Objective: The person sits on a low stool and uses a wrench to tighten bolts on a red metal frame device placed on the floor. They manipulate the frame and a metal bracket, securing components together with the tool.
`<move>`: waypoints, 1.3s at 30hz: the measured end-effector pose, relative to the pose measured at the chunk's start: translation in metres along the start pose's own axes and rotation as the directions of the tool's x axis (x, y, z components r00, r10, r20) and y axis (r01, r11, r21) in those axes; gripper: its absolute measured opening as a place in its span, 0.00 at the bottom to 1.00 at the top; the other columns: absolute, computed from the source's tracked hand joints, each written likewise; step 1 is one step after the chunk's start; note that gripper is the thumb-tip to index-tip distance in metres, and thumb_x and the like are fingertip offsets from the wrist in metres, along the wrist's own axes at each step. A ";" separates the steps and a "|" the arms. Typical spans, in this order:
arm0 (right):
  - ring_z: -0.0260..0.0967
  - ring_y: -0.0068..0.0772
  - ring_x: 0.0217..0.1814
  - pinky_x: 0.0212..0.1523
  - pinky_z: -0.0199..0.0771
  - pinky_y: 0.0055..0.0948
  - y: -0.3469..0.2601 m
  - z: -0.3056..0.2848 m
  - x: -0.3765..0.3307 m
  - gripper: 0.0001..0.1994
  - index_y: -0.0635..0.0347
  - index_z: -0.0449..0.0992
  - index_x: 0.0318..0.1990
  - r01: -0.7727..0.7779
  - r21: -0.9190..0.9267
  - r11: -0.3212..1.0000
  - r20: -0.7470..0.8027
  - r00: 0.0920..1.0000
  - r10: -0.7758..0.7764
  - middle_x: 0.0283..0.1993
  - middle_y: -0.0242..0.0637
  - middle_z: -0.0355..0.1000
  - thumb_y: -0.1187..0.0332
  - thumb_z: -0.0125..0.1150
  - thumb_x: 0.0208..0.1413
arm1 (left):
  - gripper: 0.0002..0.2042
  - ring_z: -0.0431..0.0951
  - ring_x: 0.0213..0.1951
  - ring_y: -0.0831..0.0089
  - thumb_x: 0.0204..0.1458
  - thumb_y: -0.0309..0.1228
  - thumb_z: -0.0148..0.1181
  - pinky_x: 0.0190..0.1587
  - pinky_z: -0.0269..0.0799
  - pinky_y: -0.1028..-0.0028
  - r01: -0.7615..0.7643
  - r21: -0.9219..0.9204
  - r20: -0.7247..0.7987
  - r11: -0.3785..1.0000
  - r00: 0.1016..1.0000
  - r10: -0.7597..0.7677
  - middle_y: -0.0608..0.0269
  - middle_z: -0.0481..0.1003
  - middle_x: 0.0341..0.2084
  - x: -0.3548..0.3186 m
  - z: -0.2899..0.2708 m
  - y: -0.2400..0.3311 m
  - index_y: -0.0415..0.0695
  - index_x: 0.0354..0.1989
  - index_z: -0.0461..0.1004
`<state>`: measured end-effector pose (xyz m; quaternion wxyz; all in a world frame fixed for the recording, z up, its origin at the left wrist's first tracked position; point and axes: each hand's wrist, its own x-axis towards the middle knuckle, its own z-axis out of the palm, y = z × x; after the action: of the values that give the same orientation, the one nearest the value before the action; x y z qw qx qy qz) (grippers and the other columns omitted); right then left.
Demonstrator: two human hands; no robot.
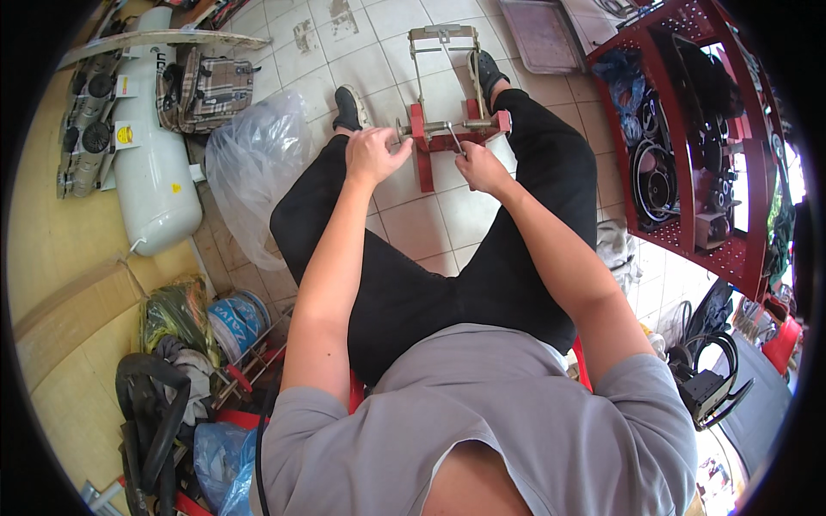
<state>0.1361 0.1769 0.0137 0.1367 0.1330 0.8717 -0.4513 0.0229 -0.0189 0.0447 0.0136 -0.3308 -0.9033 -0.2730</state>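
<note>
On the tiled floor between my feet stands a metal stand [428, 146] with red uprights and a tall, dull metal frame [419, 73] on its far side. A metal rod [476, 125] runs across between the red parts. My right hand [484, 169] is closed round a slim metal wrench [453, 135], whose far end reaches the rod near its middle. My left hand [372, 156] is beside the rod's left end, thumb and fingers apart. Its fingertips are close to that end; whether they touch it I cannot tell.
A clear plastic bag [258, 168] and a checked bag [217, 89] lie at the left, beside a white tank [155, 163]. At the right stands a red perforated shelf rack [613, 138] with parts on it. A shallow metal tray [542, 39] lies at the far right.
</note>
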 end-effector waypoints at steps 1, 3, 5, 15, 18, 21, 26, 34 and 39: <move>0.68 0.38 0.14 0.21 0.69 0.35 -0.003 -0.001 0.000 0.11 0.72 0.65 0.34 -0.014 0.014 1.000 0.013 1.000 0.014 0.18 0.47 0.66 0.69 0.42 0.52 | 0.16 0.69 0.17 0.63 0.37 0.38 0.63 0.23 0.63 0.66 -0.060 -0.014 -0.016 0.998 0.998 0.060 0.64 0.66 0.09 -0.001 -0.003 -0.003 0.44 0.09 0.65; 0.68 0.38 0.14 0.21 0.69 0.35 -0.008 -0.001 0.000 0.11 0.71 0.65 0.34 -0.042 0.040 0.998 0.040 0.998 0.041 0.17 0.48 0.66 0.69 0.42 0.52 | 0.17 0.68 0.16 0.63 0.37 0.38 0.63 0.22 0.62 0.67 -0.181 -0.040 -0.049 0.983 0.983 0.179 0.64 0.65 0.08 -0.003 -0.009 -0.008 0.44 0.08 0.63; 0.68 0.38 0.14 0.21 0.69 0.36 -0.001 0.002 0.001 0.11 0.71 0.64 0.34 -0.008 0.011 1.000 0.002 1.000 0.008 0.17 0.48 0.66 0.69 0.42 0.52 | 0.15 0.71 0.23 0.62 0.37 0.39 0.63 0.29 0.66 0.66 -0.022 -0.043 0.032 0.999 0.999 0.024 0.60 0.70 0.16 -0.002 -0.008 -0.005 0.43 0.29 0.71; 0.68 0.38 0.14 0.21 0.69 0.36 -0.003 0.005 0.002 0.11 0.71 0.64 0.33 0.022 -0.008 1.000 -0.011 1.000 -0.023 0.18 0.49 0.66 0.69 0.42 0.52 | 0.37 0.68 0.48 0.54 0.44 0.58 0.50 0.48 0.65 0.64 0.331 -0.118 0.220 0.936 0.928 -0.301 0.45 0.68 0.44 0.005 0.045 -0.038 0.40 0.56 0.61; 0.68 0.38 0.14 0.21 0.69 0.36 -0.003 0.001 0.000 0.11 0.71 0.64 0.33 -0.014 0.021 1.000 0.014 1.000 0.014 0.18 0.49 0.66 0.69 0.42 0.52 | 0.35 0.69 0.48 0.52 0.49 0.60 0.41 0.49 0.63 0.63 0.520 -0.324 0.385 0.791 0.836 -0.392 0.41 0.70 0.41 0.019 0.041 -0.033 0.38 0.48 0.68; 0.68 0.38 0.14 0.21 0.69 0.36 0.001 0.000 -0.001 0.10 0.71 0.64 0.32 0.031 -0.036 0.999 -0.026 0.999 -0.032 0.18 0.49 0.66 0.69 0.43 0.52 | 0.30 0.75 0.36 0.56 0.54 0.54 0.38 0.39 0.66 0.64 0.441 -0.409 0.193 0.799 0.897 -0.397 0.44 0.74 0.27 0.014 0.032 -0.030 0.36 0.31 0.74; 0.68 0.39 0.14 0.21 0.70 0.36 0.000 0.000 0.000 0.10 0.72 0.64 0.33 -0.036 0.019 0.999 0.001 0.999 0.036 0.18 0.48 0.66 0.69 0.43 0.52 | 0.27 0.75 0.26 0.60 0.56 0.50 0.38 0.29 0.67 0.66 0.350 -0.339 -0.065 0.873 0.917 -0.393 0.53 0.75 0.22 0.017 0.017 -0.032 0.38 0.23 0.74; 0.68 0.39 0.14 0.22 0.70 0.36 -0.002 0.000 0.000 0.12 0.72 0.65 0.36 -0.033 0.007 0.999 0.004 0.999 0.033 0.20 0.50 0.67 0.69 0.43 0.52 | 0.46 0.44 0.65 0.54 0.50 0.64 0.30 0.64 0.42 0.67 0.480 -0.282 0.449 0.831 0.831 -0.327 0.36 0.46 0.61 0.035 0.045 -0.018 0.28 0.61 0.45; 0.68 0.39 0.14 0.23 0.70 0.37 -0.008 -0.001 0.000 0.12 0.72 0.66 0.36 -0.036 0.009 0.999 0.012 0.999 0.036 0.19 0.50 0.68 0.69 0.43 0.52 | 0.42 0.58 0.60 0.54 0.50 0.63 0.35 0.59 0.55 0.66 0.213 -0.125 0.230 0.969 0.956 -0.180 0.35 0.59 0.54 0.005 0.037 -0.012 0.33 0.59 0.53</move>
<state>0.1333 0.1730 0.0207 0.1494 0.1464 0.8664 -0.4535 0.0175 -0.0050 0.0079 -0.1369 -0.2671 -0.9049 -0.3018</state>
